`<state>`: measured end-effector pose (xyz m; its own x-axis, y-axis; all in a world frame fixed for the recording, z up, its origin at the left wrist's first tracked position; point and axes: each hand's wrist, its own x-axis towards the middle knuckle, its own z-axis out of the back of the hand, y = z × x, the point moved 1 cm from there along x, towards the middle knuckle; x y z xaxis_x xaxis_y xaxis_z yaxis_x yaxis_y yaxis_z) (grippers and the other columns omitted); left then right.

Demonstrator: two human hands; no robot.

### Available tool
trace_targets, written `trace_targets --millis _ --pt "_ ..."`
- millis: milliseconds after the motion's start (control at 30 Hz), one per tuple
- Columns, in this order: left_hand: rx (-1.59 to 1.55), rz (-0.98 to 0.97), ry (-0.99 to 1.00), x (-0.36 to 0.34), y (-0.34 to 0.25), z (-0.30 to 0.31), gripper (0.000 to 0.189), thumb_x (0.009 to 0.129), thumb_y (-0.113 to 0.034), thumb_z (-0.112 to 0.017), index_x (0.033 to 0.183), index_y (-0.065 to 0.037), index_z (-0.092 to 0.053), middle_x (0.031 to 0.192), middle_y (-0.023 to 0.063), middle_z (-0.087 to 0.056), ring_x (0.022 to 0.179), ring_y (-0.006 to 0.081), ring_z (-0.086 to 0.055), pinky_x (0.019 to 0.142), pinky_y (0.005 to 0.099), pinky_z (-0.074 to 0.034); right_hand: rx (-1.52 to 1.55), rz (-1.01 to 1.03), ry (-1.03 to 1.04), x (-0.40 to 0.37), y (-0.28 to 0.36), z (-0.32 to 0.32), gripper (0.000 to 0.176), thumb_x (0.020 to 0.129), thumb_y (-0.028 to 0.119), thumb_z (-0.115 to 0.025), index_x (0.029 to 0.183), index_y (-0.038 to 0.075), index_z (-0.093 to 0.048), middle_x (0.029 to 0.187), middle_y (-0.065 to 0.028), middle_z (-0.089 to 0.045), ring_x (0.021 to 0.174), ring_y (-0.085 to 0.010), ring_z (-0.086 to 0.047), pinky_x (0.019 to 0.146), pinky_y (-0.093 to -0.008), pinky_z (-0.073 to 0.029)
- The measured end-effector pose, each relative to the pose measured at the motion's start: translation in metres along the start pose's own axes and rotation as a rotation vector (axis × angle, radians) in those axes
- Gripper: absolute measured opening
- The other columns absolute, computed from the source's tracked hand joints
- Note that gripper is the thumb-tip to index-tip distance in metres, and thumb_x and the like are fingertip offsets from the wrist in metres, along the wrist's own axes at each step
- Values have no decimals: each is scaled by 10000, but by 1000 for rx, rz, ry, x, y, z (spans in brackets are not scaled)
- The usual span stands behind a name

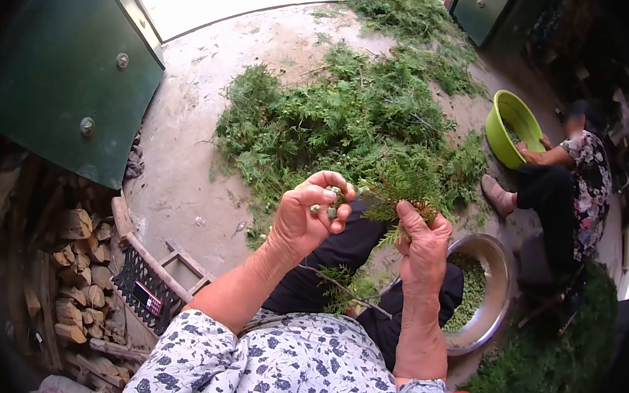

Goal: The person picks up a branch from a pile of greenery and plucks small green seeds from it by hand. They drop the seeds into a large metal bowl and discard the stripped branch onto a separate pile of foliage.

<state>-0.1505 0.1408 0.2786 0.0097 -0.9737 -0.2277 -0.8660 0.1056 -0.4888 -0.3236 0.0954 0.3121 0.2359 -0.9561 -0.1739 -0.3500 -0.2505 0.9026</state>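
Several small pale green cones (pixel 332 213) sit in the curled fingers of my left hand (pixel 311 215), above my lap. Close by on the right, my right hand (pixel 422 242) pinches a green leafy sprig (pixel 396 192) between thumb and fingers. The two hands are apart. Below my right hand, partly hidden by my knee and forearm, a metal bowl (pixel 503 285) holds many green cones (pixel 469 294). Another cut branch (pixel 344 291) lies across my lap.
A large heap of green branches (pixel 335 117) spreads over the floor ahead. At right a seated person (pixel 589 181) reaches into a green basin (pixel 493 129). Split firewood (pixel 76 274) and a phone (pixel 147 299) are at left, below a green door (pixel 66 66).
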Motion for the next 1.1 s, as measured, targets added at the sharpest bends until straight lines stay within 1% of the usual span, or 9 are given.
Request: trace_targets --millis 167,400,467,600,800,867,900,1000,1100 --pt "113 0 -97 -1 6 -14 200 837 -251 -620 834 -67 -543 709 47 -549 493 100 -492 382 186 -334 -94 45 4 -2 -2 -4 46 803 57 -656 836 28 -644 637 64 -544 468 3 -341 402 -182 -223" --pt "252 -33 -146 -3 8 -21 176 834 -209 -635 792 -56 -557 668 25 -543 466 69 -457 362 170 -287 -88 69 6 -5 -4 -10 52 807 58 -650 842 19 -647 651 62 -550 485 3 -344 418 -179 -230" --pt "193 14 -14 -3 9 -16 152 834 -172 -634 802 -45 -558 675 23 -545 465 58 -444 365 162 -277 -58 36 9 -3 -4 -5 51 808 62 -648 838 20 -645 644 62 -546 479 1 -345 416 -180 -228" --pt "248 -11 -2 -2 7 -13 135 836 -149 -631 808 -38 -559 657 11 -542 465 51 -436 370 153 -275 -47 -6 32 -4 -2 -3 45 808 66 -647 819 24 -635 613 64 -525 459 -3 -340 407 -184 -220" --pt "835 -344 23 1 2 -5 179 872 -195 -590 791 -38 -561 607 -10 -526 440 43 -421 363 156 -294 -44 0 7 -9 -1 -4 33 810 59 -640 809 28 -628 634 47 -554 446 -2 -327 393 -185 -205" --pt "322 -190 -47 5 -4 15 245 901 -261 -535 838 -25 -532 651 22 -516 453 46 -413 353 159 -294 -23 28 -43 -7 7 2 34 810 60 -640 814 29 -627 639 45 -559 444 -1 -327 388 -184 -201" --pt "243 -205 -44 8 -10 21 282 907 -300 -510 836 -28 -535 699 44 -531 444 48 -407 340 162 -297 -1 57 -100 -5 12 7 36 810 61 -641 820 30 -626 645 42 -564 443 0 -326 382 -183 -196" --pt "79 -133 -81 7 -12 15 135 866 -122 -534 950 -16 -543 800 81 -556 524 83 -462 371 164 -338 17 -10 44 -4 10 13 40 811 65 -642 820 32 -622 639 44 -558 437 4 -321 372 -182 -188" --pt "-114 -58 -65 12 -4 13 239 772 5 -512 1009 -14 -537 845 94 -562 566 119 -490 394 183 -366 52 -58 90 -3 8 10 54 820 82 -635 795 37 -618 609 40 -541 420 -1 -320 365 -185 -189"
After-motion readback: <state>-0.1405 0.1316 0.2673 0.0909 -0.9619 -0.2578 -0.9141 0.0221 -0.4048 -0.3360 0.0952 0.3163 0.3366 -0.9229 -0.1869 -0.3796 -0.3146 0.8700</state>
